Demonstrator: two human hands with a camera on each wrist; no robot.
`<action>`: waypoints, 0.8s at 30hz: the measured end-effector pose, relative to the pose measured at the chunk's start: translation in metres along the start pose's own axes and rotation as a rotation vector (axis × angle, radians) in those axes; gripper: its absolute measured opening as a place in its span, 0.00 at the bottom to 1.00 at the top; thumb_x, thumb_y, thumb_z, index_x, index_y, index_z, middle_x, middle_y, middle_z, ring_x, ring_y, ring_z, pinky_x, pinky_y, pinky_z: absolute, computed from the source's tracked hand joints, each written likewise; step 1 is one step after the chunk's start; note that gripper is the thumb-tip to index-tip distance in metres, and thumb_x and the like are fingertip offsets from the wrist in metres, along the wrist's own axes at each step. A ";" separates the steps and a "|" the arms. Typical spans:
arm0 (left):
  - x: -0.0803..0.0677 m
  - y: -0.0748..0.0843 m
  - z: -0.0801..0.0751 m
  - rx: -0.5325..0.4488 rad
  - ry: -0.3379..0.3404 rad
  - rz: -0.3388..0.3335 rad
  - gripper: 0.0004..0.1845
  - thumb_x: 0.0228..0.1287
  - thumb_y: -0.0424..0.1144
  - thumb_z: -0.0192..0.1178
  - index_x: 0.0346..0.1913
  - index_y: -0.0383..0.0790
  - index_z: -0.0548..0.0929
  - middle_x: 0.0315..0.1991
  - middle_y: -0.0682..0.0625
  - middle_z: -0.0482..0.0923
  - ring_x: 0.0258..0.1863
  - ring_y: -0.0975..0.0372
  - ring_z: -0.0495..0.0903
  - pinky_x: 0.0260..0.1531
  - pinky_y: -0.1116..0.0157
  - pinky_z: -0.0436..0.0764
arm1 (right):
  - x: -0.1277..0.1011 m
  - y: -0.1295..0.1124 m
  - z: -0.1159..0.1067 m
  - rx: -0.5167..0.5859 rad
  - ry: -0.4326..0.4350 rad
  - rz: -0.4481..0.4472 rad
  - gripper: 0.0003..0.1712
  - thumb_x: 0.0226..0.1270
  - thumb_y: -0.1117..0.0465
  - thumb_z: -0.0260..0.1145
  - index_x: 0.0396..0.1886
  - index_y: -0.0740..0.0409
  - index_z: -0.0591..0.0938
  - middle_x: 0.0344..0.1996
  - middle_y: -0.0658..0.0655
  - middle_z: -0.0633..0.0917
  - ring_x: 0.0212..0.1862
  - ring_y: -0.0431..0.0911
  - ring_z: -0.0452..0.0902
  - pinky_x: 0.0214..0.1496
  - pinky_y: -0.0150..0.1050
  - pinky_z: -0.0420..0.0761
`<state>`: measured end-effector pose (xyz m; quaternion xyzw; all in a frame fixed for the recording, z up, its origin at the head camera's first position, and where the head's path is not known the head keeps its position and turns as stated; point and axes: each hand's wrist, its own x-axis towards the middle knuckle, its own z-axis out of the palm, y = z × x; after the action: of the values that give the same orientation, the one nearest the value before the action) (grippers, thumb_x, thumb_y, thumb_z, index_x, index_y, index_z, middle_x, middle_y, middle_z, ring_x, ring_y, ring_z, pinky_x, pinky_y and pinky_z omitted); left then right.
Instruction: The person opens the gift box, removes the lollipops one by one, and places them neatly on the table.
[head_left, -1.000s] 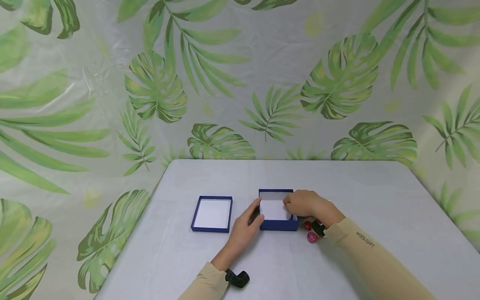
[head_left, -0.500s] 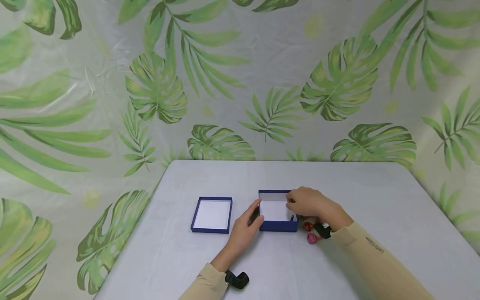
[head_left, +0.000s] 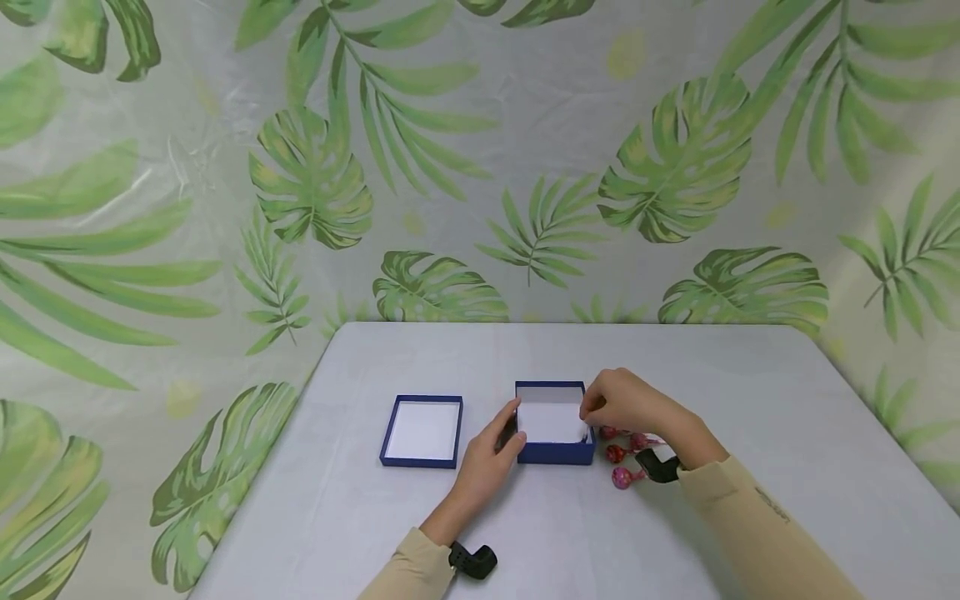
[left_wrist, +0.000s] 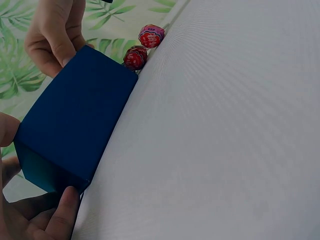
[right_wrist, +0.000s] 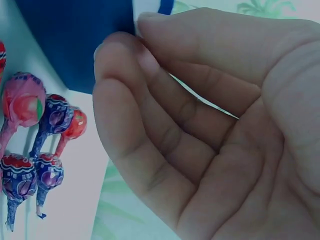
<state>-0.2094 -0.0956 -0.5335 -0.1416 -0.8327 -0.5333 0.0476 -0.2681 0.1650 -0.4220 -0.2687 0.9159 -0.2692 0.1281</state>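
An open blue box (head_left: 557, 452) with a white inside stands mid-table. My left hand (head_left: 513, 425) grips its left front corner, thumb on the rim and fingers on the wall; in the left wrist view the left hand (left_wrist: 35, 165) clasps the box (left_wrist: 80, 115) at that corner. My right hand (head_left: 592, 408) is at the box's right rim, fingers curled, thumb and forefinger pinched together on the edge. The right wrist view shows the right hand (right_wrist: 135, 35) against the blue wall (right_wrist: 75, 35). Several wrapped lollipops (head_left: 622, 454) lie just right of the box.
The box's blue lid (head_left: 422, 431) lies upside down to the left, white inside up. The lollipops (right_wrist: 35, 135) lie in a loose cluster with sticks toward me. The grey table (head_left: 675, 358) is backed by a leaf-print curtain.
My right hand has drawn back from over the box's inside to its right rim, uncovering more of the lollipops. The left hand and the box have stayed put.
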 end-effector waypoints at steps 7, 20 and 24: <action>0.000 0.000 0.000 -0.006 -0.004 -0.002 0.30 0.76 0.53 0.53 0.78 0.58 0.64 0.74 0.55 0.63 0.73 0.60 0.62 0.70 0.58 0.65 | -0.008 -0.007 0.000 0.018 0.044 0.020 0.05 0.61 0.67 0.72 0.27 0.53 0.89 0.23 0.45 0.84 0.26 0.42 0.77 0.30 0.38 0.81; -0.001 -0.002 0.001 0.000 -0.006 -0.015 0.30 0.76 0.55 0.53 0.77 0.62 0.63 0.74 0.57 0.63 0.72 0.63 0.62 0.70 0.60 0.65 | -0.023 -0.020 0.012 -0.067 0.108 -0.003 0.06 0.59 0.68 0.74 0.25 0.54 0.88 0.24 0.44 0.83 0.27 0.41 0.75 0.31 0.38 0.79; 0.000 -0.003 0.001 -0.003 -0.004 -0.016 0.30 0.76 0.54 0.53 0.77 0.62 0.63 0.74 0.58 0.63 0.72 0.64 0.62 0.70 0.61 0.65 | -0.026 -0.020 0.011 -0.060 0.130 -0.001 0.06 0.60 0.68 0.73 0.26 0.54 0.88 0.25 0.45 0.83 0.28 0.41 0.75 0.32 0.38 0.79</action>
<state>-0.2100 -0.0953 -0.5364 -0.1360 -0.8330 -0.5347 0.0414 -0.2345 0.1605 -0.4176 -0.2550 0.9298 -0.2586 0.0602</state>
